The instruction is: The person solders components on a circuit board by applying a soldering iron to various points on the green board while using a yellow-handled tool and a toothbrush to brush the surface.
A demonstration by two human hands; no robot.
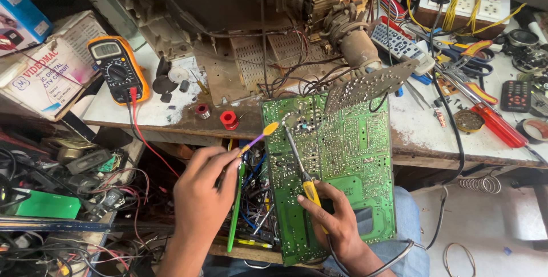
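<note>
Green circuit board (342, 163) stands tilted, top edge vs. workbench (422, 134), lower end on lap. R hand (334, 220) fingers closed round yellow-handled soldering iron (302, 171), tip on board upper-left. L hand (202, 197) pinches small brush (260, 137), yellow tip just beside iron tip. 1 multimeter (117, 69) on bench, well apart, left.

White workbench (422, 131) bears multimeter (118, 69), red screwdriver (495, 122), remote (516, 95).

The right hand (334, 220) grips a soldering iron (301, 168), tip on the green circuit board (348, 157); at nine o'clock, the left hand (202, 197) holds a small brush (257, 139).
</note>
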